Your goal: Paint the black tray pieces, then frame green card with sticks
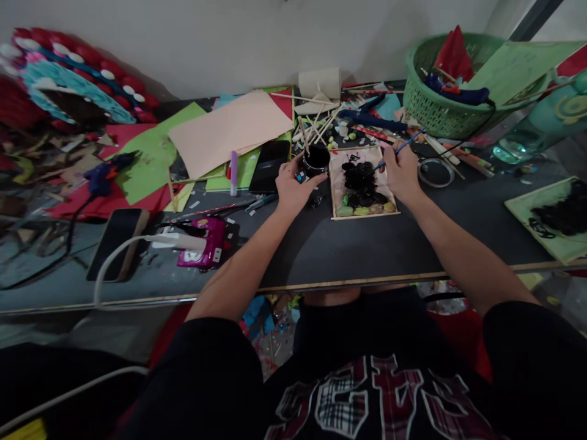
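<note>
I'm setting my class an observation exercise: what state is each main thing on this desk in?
Jar: open, held in left hand
Paintbrush: held in right hand
Framed panel: flat, partly black
Nearer phone: flat, screen dark
Farther phone: lying flat
Purple power strip: white plug inserted
Green basket: upright, holding things
Blue glue gun: laid down

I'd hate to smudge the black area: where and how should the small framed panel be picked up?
Probably by the left and right edges of the framed panel, along their lower halves, from both sides: it lies flat, black material that may be wet covers its middle, and rounded pieces line the near edge.
</note>
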A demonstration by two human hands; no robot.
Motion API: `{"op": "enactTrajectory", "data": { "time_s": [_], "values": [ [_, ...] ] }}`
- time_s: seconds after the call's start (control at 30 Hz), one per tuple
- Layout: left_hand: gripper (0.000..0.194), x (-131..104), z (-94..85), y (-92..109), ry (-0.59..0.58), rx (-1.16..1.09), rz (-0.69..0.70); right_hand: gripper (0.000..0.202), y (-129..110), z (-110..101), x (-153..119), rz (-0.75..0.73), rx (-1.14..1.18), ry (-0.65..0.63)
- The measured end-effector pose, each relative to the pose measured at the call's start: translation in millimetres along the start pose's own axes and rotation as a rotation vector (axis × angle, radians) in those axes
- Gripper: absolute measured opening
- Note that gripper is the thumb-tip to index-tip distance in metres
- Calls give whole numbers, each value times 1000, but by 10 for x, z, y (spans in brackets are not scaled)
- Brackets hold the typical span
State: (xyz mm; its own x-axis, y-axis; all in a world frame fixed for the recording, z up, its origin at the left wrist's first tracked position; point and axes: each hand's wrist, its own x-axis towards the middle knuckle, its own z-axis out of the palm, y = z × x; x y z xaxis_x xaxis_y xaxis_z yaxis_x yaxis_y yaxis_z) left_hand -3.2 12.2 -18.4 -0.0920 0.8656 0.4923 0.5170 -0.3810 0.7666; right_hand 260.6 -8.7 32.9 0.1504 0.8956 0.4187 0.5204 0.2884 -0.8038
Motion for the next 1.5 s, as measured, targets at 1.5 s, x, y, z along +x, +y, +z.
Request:
{"op": "enactTrajectory", "data": {
  "time_s": [1.5],
  "values": [
    [71, 6, -20, -48, 7, -5, -6, 64, 126, 47, 285, -62, -39, -107]
  ]
}}
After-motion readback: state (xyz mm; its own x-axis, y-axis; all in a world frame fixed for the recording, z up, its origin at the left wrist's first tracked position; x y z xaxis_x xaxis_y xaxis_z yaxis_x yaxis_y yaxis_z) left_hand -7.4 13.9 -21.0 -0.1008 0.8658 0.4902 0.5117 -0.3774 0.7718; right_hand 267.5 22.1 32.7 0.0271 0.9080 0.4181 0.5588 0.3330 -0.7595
